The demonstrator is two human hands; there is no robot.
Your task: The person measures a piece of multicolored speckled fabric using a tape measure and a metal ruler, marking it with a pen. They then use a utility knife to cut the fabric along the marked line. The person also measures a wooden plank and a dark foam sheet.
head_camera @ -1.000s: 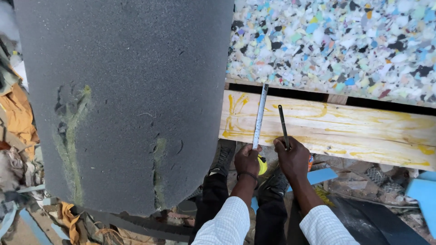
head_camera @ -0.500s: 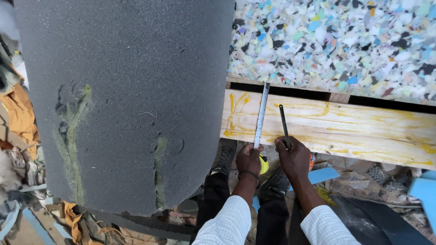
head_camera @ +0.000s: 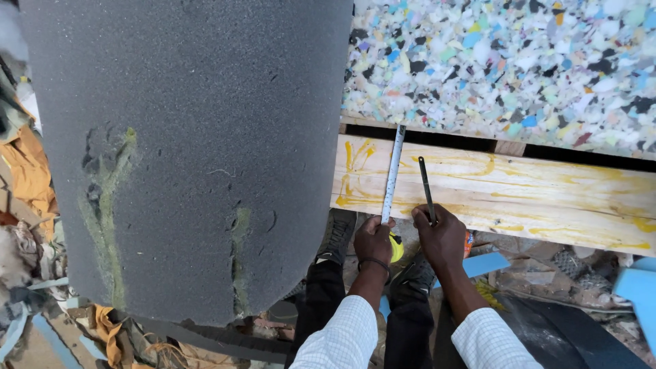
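Large dark grey foam sheet (head_camera: 198,150), stained yellow-green, is draped over the left. Multicoloured rebonded foam slab (head_camera: 506,61) is laid at upper right. Floor (head_camera: 547,266) is littered with debris, blue foam offcuts (head_camera: 639,287) and orange cloth (head_camera: 31,171). Daylight is even.

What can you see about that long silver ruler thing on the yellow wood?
The tape measure blade is a thin, silvery metal strip with tiny marks along it. It lies pulled out straight across the yellow-stained wooden plank, its far tip reaching the dark gap. The left hand pins its near end, with a yellow case peeking out beneath.
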